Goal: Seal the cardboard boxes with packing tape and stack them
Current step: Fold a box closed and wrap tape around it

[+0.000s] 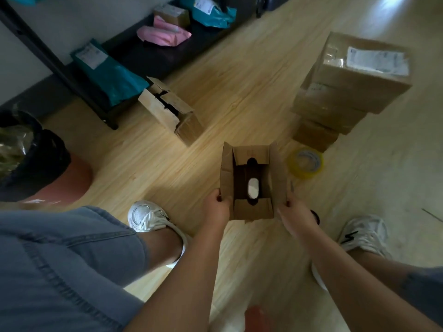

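- cardboard box [253,209] sits on the wooden floor [215,97], just ahead of the person's two white shoes. its top is open and its side flaps stand up.
- inside it i can make out a pale oval object [252,188] in a dark hollow, but not what it is.
- left hand [217,207] grips the near end of the box's left flap, with its fingers [218,197] curled round the edge.
- right hand [296,213] holds the right flap the same way, its fingers [287,202] pinched on the cardboard.
- tape roll [305,162], yellowish and lying flat, rests on the floor just beside the box's far right corner.
- stack of boxes [347,97] rises right behind the roll. the top one is taped and carries a white label.
- second open box [172,113] lies on the floor to the far left, well apart from the one in hand, with its flaps loosely folded.
- behind it a dark shelf rack [153,56] holds teal mailer bags [112,75], a pink bag [163,34] and a small brown parcel.
- a bin with a black liner [36,159] stands at my left edge.
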### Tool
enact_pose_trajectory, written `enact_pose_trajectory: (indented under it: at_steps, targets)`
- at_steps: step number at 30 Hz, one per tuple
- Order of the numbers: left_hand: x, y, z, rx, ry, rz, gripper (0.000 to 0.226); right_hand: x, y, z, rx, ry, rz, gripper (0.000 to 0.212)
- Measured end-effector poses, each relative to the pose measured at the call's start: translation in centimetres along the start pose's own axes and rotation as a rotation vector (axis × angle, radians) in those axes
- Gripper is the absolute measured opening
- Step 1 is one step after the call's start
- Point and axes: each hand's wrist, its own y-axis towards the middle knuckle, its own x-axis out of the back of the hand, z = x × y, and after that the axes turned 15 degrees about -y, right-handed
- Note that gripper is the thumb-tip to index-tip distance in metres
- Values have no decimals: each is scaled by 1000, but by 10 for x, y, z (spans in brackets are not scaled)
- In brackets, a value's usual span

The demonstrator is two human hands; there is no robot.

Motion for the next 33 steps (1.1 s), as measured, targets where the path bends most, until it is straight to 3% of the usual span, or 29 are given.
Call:
enact_pose_trajectory:
  at_steps: [6, 14, 17, 22, 25, 31, 33]
  targets:
    - [-11, 11, 1, -84, 121, -8, 19, -4, 11, 0, -22, 51, -1, 39]
    - [-17, 19, -1, -48, 39, 112, 23, -6, 18, 0, 38, 167, 18, 43]
    - [-19, 17, -4, -7, -19, 114, 42, -10, 23, -6, 42, 173, 25, 46]
    - [-15, 20, -4, 20, -14, 43, 52, -14, 35, -16, -146, 479, 36, 32]
    - [-11, 19, -4, 45, -54, 21, 51, -15, 44, -24, -277, 675, 69, 45]
    - [-18, 17, -7, 125, -221, 140, 33, -14, 37, -25, -156, 486, 16, 35]
    - [-21, 18, -5, 130, -211, 155, 36, -12, 35, -22, -74, 369, 50, 44]
